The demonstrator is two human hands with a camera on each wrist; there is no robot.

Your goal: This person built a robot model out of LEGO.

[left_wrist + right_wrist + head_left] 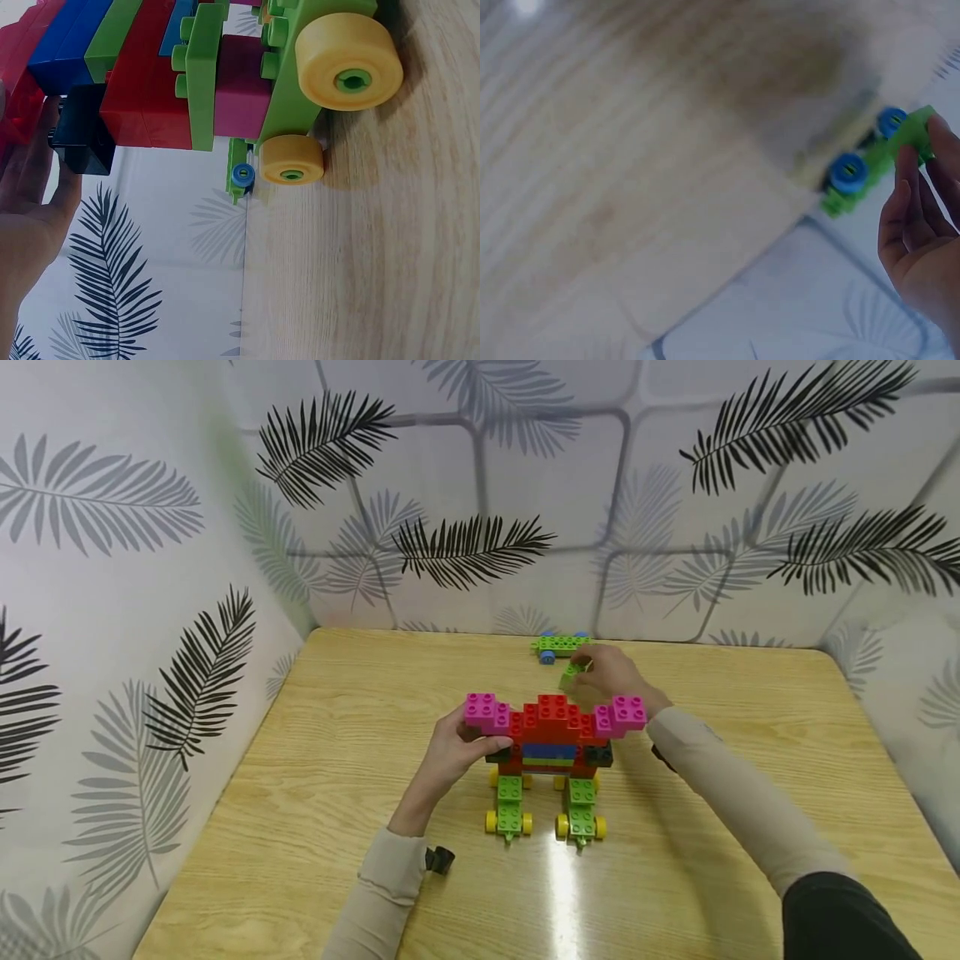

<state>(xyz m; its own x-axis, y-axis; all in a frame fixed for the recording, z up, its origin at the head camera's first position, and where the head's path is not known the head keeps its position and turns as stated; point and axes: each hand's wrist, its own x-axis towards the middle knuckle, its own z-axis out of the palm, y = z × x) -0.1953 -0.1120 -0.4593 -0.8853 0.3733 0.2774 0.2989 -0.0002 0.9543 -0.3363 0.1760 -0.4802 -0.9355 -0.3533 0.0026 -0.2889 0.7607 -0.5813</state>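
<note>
A toy-brick figure (551, 731) stands on the table, with pink arms, a red, blue and green body, and green legs on yellow wheels (349, 64). My left hand (452, 758) grips its left side, thumb in front below the pink bricks, beside a black brick (84, 127). Behind the figure, my right hand (611, 672) pinches a small green brick (572, 675) between thumb and fingers. Just beyond that hand lies a flat green wheeled base (561, 643) with blue wheels (848, 173). Whether the green brick touches the base cannot be told.
The wooden table (337, 760) meets a leaf-patterned wall (525, 585) at the back, and another patterned wall (112, 652) rises along its left side. Black wrist-camera parts (440, 860) show beside the left sleeve.
</note>
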